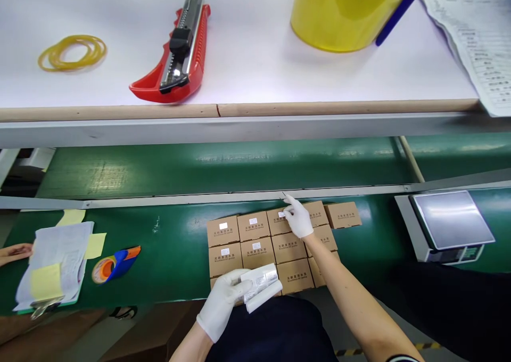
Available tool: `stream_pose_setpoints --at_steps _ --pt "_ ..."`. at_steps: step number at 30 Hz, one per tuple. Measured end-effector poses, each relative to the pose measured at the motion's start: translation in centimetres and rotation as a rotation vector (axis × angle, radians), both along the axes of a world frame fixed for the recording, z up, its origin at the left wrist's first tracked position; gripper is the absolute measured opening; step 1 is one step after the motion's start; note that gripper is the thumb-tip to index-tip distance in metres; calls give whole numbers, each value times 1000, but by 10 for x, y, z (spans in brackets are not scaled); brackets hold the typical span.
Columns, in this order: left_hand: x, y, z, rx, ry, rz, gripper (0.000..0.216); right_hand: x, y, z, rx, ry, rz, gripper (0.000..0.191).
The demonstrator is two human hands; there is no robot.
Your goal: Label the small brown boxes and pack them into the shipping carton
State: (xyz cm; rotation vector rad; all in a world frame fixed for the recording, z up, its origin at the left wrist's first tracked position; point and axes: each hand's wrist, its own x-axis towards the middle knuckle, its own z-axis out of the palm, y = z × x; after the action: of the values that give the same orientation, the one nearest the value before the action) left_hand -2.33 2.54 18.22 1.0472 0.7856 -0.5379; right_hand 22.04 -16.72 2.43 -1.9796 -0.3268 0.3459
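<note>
My left hand (225,303), in a white glove, is closed around a partly unrolled roll of white labels (261,290) in front of the near boxes. My gloved right hand (297,218) reaches over the rows of brown cardboard boxes (255,226), printed "Brushless DC pump". Its fingers are closed at a small white label (281,214) on a back-row box; whether the label is fully down on the cardboard cannot be made out. Several boxes to the left carry the same kind of label. One box (343,215) sits at the right end, turned slightly.
A raised white shelf holds a red utility knife (179,50), rubber bands (72,53), a yellow container (343,10) and papers (479,42). On the green bench are a scale (451,223), a tape roll (106,270) and a clipboard (56,266). Another person's hand (16,253) is at far left.
</note>
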Motion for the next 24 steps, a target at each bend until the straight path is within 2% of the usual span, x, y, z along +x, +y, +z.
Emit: stream_pose_setpoints --at_steps 10,16,18,21,24 --pt "1 3 -2 31 -8 -41 39 -3 4 -2 -95 -42 -2 58" --pt "1 2 -1 20 44 -9 45 -6 16 8 -231 -169 128 68" --pt "0 2 0 14 29 6 46 -3 13 12 -329 -262 78 73" --pt "-4 4 1 23 10 11 46 0 -9 11 -490 -341 -115 76" --pt "-8 4 2 16 27 0 50 -11 -42 9 -464 -235 -211 56"
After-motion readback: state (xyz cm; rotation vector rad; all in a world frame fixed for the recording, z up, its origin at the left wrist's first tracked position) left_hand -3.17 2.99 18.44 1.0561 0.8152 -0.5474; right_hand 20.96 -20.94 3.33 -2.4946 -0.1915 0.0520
